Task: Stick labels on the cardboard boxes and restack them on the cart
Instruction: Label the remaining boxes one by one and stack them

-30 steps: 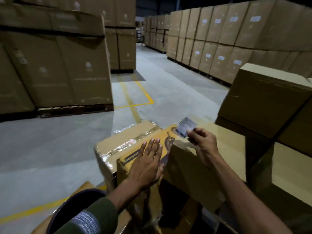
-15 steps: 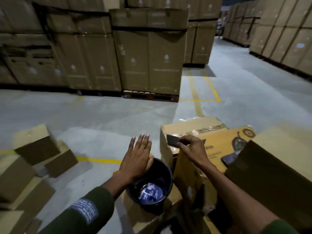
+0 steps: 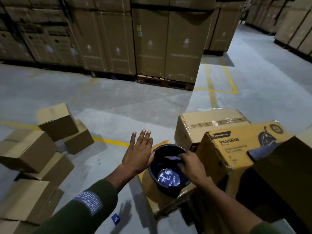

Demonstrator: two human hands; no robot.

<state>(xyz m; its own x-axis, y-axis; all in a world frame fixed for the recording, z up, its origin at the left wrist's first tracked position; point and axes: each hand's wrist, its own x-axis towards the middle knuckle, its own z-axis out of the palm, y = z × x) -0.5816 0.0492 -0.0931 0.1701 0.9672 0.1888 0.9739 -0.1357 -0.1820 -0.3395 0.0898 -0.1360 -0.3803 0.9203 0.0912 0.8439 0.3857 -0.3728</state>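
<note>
**Right hand over the black bucket, left hand spread beside it**

Head view: the left hand (image 3: pixel 137 155) is stretched flat with straight fingers, holding nothing, its thumb side touching the left rim of a black bucket (image 3: pixel 157 179). The right hand (image 3: pixel 190 164) reaches over the bucket's mouth from the right with its fingers curled; a small blurred slip (image 3: pixel 171 157) sits at its fingertips, though whether they pinch it cannot be told. Bluish paper scraps (image 3: pixel 168 178) lie in the bucket's bottom. The bucket stands on a flat piece of cardboard (image 3: pixel 162 202) in the near middle. Just right of it is a printed box (image 3: pixel 236 147) marked "InstaGlide", tilted, with a taped plain box (image 3: pixel 209 125) behind it on the far side and a large dark box (image 3: pixel 283 174) at near right. At near left a loose heap of small cardboard boxes (image 3: pixel 33 149) lies on the grey floor (image 3: pixel 118 102). A small blue label scrap (image 3: pixel 115 219) lies on the floor near the left sleeve (image 3: pixel 81 210). Tall stacked cartons (image 3: pixel 152 39) line the far side.
</note>
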